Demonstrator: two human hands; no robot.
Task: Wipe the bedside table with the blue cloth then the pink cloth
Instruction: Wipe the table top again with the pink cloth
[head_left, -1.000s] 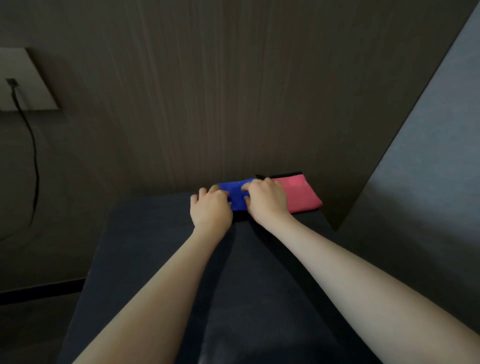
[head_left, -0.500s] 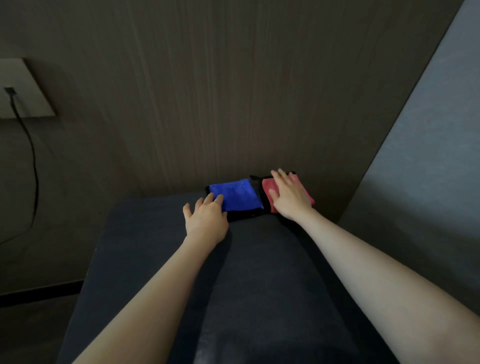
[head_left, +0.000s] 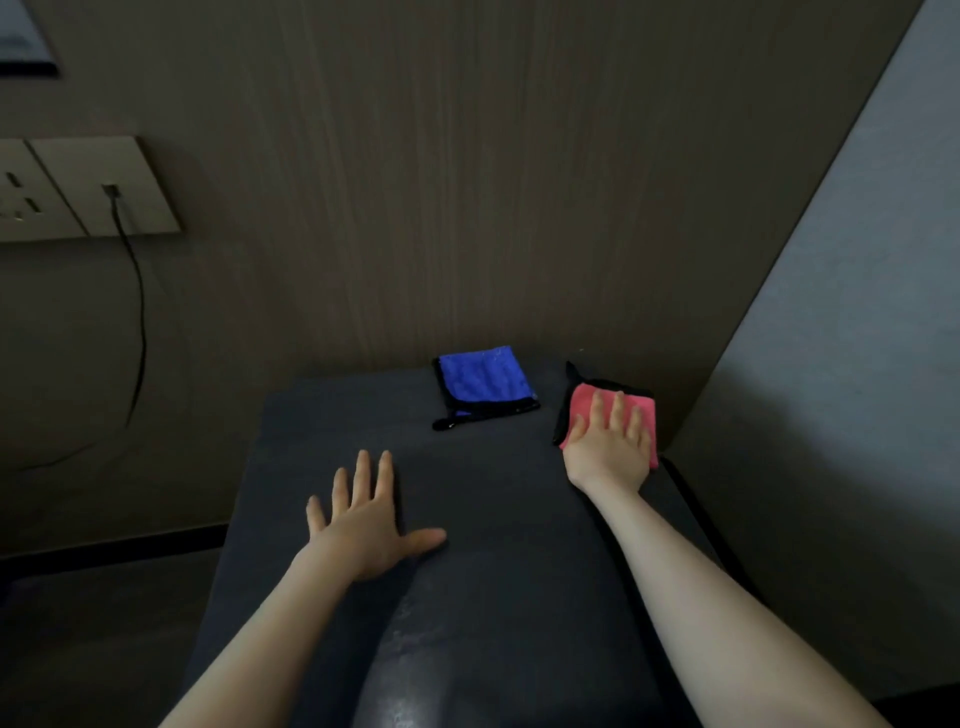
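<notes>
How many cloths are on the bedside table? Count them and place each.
2. The blue cloth lies untouched at the back edge; the pink cloth sits at the back right under the flat right hand.

The desk (head_left: 322, 426) is dark charcoal grey all over, with a faint sheen toward its near edge. At its far edge lies the blue cloth (head_left: 483, 379), vivid royal blue with a black border. Near the far right corner the pink cloth (head_left: 641, 408) is coral pink, also black-trimmed. Behind, the wall panel (head_left: 467, 182) is brown with fine vertical grain; the socket plate (head_left: 88, 187) is beige, its cable (head_left: 139, 312) black.
</notes>
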